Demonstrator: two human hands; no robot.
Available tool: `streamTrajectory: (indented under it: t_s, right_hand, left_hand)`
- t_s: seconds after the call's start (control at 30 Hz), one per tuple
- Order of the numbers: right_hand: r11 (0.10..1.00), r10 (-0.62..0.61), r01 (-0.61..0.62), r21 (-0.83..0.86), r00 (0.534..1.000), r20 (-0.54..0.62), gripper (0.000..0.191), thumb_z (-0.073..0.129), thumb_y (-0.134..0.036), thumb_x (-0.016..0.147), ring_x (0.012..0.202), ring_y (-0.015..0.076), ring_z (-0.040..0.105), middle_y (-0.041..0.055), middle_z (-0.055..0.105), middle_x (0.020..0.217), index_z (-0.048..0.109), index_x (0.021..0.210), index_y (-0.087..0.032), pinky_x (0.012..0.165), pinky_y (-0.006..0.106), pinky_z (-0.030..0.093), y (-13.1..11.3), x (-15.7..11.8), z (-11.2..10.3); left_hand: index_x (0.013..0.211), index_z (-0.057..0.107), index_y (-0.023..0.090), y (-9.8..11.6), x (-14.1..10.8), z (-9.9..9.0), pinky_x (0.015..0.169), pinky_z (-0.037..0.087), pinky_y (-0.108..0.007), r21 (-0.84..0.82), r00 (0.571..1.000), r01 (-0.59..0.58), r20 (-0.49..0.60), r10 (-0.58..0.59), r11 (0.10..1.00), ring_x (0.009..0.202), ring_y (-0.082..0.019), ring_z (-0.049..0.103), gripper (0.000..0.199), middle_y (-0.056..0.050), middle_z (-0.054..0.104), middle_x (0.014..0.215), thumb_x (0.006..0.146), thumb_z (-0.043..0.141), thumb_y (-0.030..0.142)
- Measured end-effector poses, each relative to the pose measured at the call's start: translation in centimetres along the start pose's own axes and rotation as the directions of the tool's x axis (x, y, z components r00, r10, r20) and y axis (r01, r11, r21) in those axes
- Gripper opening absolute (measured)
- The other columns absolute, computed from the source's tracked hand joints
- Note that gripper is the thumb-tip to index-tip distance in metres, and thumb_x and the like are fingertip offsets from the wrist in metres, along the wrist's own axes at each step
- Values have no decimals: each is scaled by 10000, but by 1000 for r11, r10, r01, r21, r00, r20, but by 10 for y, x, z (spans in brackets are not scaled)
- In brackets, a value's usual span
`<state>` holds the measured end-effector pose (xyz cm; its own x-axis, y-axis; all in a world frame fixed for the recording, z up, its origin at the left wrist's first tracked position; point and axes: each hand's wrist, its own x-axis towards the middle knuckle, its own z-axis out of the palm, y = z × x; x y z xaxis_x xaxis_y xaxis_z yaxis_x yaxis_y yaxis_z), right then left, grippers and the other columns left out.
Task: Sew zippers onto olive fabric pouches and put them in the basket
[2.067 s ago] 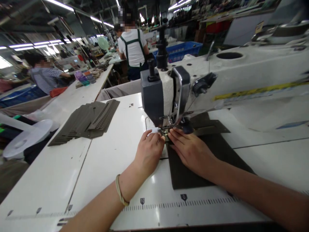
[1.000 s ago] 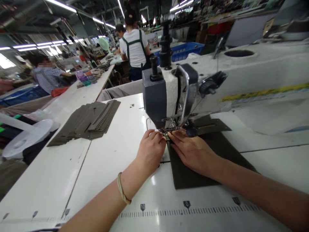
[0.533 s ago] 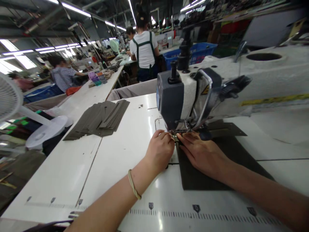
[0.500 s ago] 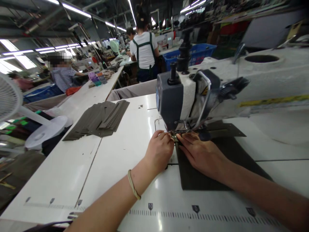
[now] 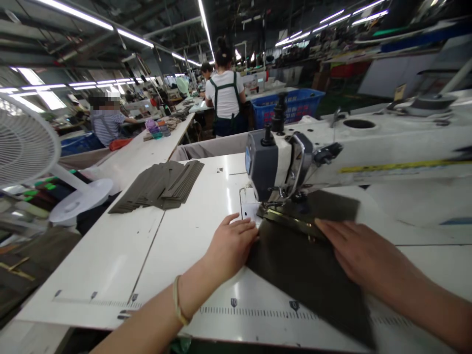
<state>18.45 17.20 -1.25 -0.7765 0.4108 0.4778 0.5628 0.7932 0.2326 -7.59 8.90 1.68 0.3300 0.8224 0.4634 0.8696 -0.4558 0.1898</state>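
Note:
A dark grey-green fabric piece (image 5: pixel 309 275) lies at a slant on the white table under the sewing machine head (image 5: pixel 269 162), with a shiny strip (image 5: pixel 289 219) along its upper part. My left hand (image 5: pixel 232 243) rests by the fabric's left edge, palm down, its fingers somewhat apart. On the right, my right hand (image 5: pixel 363 250) lies flat over the fabric near the strip's right end, fingers stretched out. Another dark flap (image 5: pixel 332 204) shows behind the strip. The fabric's lower right part is blurred.
Stacked dark fabric pieces (image 5: pixel 158 187) lie left on the white table (image 5: pixel 191 255). A white fan (image 5: pixel 29 142) stands at the far left. Beyond are a blue basket (image 5: pixel 283 108), a person in a white shirt (image 5: pixel 224 93) and a person in stripes (image 5: pixel 106 125).
The fabric has turned, its lower end swinging down and right. My right hand has moved right, away from the needle area. My left hand has moved slightly left and down, its fingers opened.

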Motion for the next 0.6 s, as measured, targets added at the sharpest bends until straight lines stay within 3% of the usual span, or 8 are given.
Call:
streamTrajectory:
  t_s: [0.1,0.2,0.23,0.3,0.37,0.4,0.5,0.6]
  right_hand:
    - [999,-37,38,19,999,-32,388,359,-1,735,804,264,603,169,660,971,629,1009,-44,693,411,509,-40,-23,-27]
    - [956,48,-23,291,996,-80,343,344,-62,816,808,226,622,140,674,953,655,959,-88,688,339,520,-67,-10,-54]
    - [897,114,-87,433,993,-35,321,353,-120,857,773,200,629,106,686,898,663,936,-115,669,297,522,-69,1,-63]
    - [682,240,-320,657,947,212,312,391,-292,901,634,152,620,22,681,729,679,865,-179,559,225,504,-60,23,-78]
    - [484,316,-503,716,863,393,370,416,-457,874,602,155,618,-7,669,668,687,809,-213,531,224,496,-41,41,-88]
    - [440,339,-550,710,833,437,402,430,-519,843,625,172,627,-4,672,673,690,780,-221,549,239,503,-31,47,-91]
    - [474,391,-587,656,808,441,464,453,-630,752,653,226,637,23,672,664,692,703,-235,527,284,504,-13,52,-94]
    - [550,412,-558,622,829,379,468,443,-639,751,586,223,622,27,662,630,684,677,-244,434,283,465,-12,47,-92]
  left_hand:
    - [974,627,173,19,-20,-8,976,398,-383,-11,1000,-15,4,15,1000,1035,-182,602,188,-42,671,1065,911,455,217]
    - [1009,618,165,32,-25,-5,977,397,-419,-18,1000,-9,17,10,1000,1064,-206,583,205,-72,637,1135,903,444,178]
    - [1009,619,163,35,-23,-2,964,408,-419,-48,1000,4,26,-3,999,1060,-208,583,212,-76,633,1140,890,443,151]
    - [967,632,162,39,-15,0,889,460,-377,-160,997,52,56,-44,986,978,-194,612,210,-72,667,1052,858,458,116]
    - [888,642,162,42,-6,-2,779,495,-317,-272,991,130,47,-122,953,832,-170,635,179,-52,692,883,843,476,113]
    - [861,641,162,43,-2,-4,741,495,-301,-308,987,158,17,-161,938,779,-161,631,163,-41,686,823,843,484,120]
    - [891,630,170,43,6,-7,746,474,-300,-317,978,134,-111,-177,939,805,-161,615,120,-37,671,861,850,517,164]
    - [996,610,169,38,10,-2,797,448,-320,-230,990,-36,-143,3,972,909,-172,592,172,-60,650,978,871,493,188]
